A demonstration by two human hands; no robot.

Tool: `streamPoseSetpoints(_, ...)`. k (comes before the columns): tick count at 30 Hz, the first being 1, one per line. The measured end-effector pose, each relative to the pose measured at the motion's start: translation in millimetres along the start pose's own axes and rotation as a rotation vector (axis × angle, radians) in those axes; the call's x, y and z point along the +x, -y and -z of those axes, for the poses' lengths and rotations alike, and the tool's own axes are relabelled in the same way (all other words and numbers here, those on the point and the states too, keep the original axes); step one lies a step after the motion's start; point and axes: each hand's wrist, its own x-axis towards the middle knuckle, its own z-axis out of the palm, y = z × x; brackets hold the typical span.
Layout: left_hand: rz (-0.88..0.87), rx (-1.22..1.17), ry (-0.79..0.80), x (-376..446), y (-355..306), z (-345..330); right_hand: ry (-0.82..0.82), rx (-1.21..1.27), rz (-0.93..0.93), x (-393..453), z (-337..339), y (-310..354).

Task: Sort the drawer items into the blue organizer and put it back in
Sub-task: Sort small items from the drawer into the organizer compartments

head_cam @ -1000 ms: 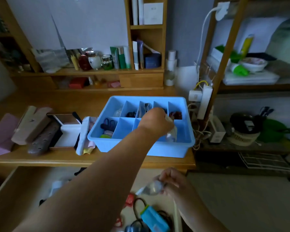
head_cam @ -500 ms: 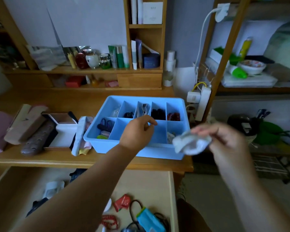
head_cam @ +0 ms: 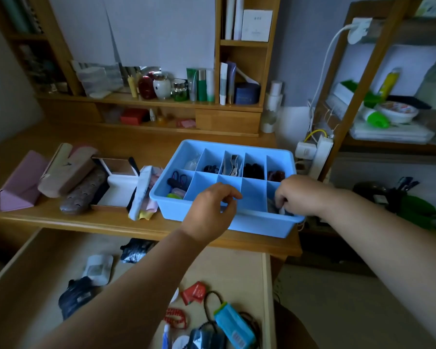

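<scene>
The blue organizer [head_cam: 261, 225] stands on the wooden desk, with small items in several of its compartments. My right hand [head_cam: 298, 195] reaches into the front right compartment and grips a small whitish packet [head_cam: 281, 210], mostly hidden by the fingers. Over the organizer's front rim hovers my left hand [head_cam: 210, 210], fingers loosely curled and holding nothing. Below the desk, the open drawer [head_cam: 266, 285] holds a black pouch [head_cam: 136, 249], a white packet [head_cam: 97, 269], a red sachet [head_cam: 194, 292], a teal pouch [head_cam: 233, 323] and a black cord.
Left of the organizer lie a pink case [head_cam: 20, 183], a beige case [head_cam: 66, 170], a brown case [head_cam: 83, 191] and a white box [head_cam: 118, 185]. A power strip [head_cam: 321, 157] with cables hangs right of the desk. Bottles line the back shelf.
My right hand lifted the whitish packet from the drawer, carried it up and lowered it into the front right compartment. My left hand drew back from that compartment to the front rim.
</scene>
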Motion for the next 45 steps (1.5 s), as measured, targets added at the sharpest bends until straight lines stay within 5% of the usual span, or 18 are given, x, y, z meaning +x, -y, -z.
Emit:
streamPoseSetpoints(5,-0.097,0.111,-0.203,-46.4,9.6,19.7,-0.049,0.093,-0.043,-11.3,-2.1,5.6)
streamPoseSetpoints(9,0.115,0.113,-0.127,-111.5,43.6,29.2,0.027,-0.148,-0.1,-15.2,0.9,20.0)
streamPoseSetpoints(12,0.426,0.208,0.063,-164.4,74.8,34.0,-0.382,-0.156,-0.086,-27.3,-10.4,35.1)
streamPoseSetpoints(15,0.677,0.284,0.15,-201.2,98.6,44.4,-0.801,0.169,0.193,-53.4,-50.0,78.7)
streamPoseSetpoints(17,0.784,0.309,0.139,-214.7,111.5,54.9,-0.699,0.291,0.355,-64.7,-89.4,114.6)
streamPoseSetpoints(21,0.867,0.342,0.034,-218.9,138.2,78.4,-0.148,0.366,0.344,-58.6,-174.2,163.4)
streamPoseSetpoints(26,0.853,0.493,0.029,-184.2,184.3,102.5,0.111,0.26,0.285,-44.3,-221.9,185.0)
streamPoseSetpoints(34,1.125,0.692,0.199,-163.6,240.5,109.8,0.128,0.196,0.256,-35.8,-238.2,185.1)
streamPoseSetpoints(38,1.061,0.489,0.07,-175.3,240.5,105.9,-0.009,0.312,0.217,-36.6,-232.9,185.1)
streamPoseSetpoints(42,0.847,0.36,-0.14,-180.0,196.3,105.4,-0.165,0.698,0.048,-37.4,-214.2,188.5)
streamPoseSetpoints(45,0.707,-0.017,-0.105,-174.6,140.0,96.0,-0.031,1.282,-0.185,-37.5,-187.0,195.8)
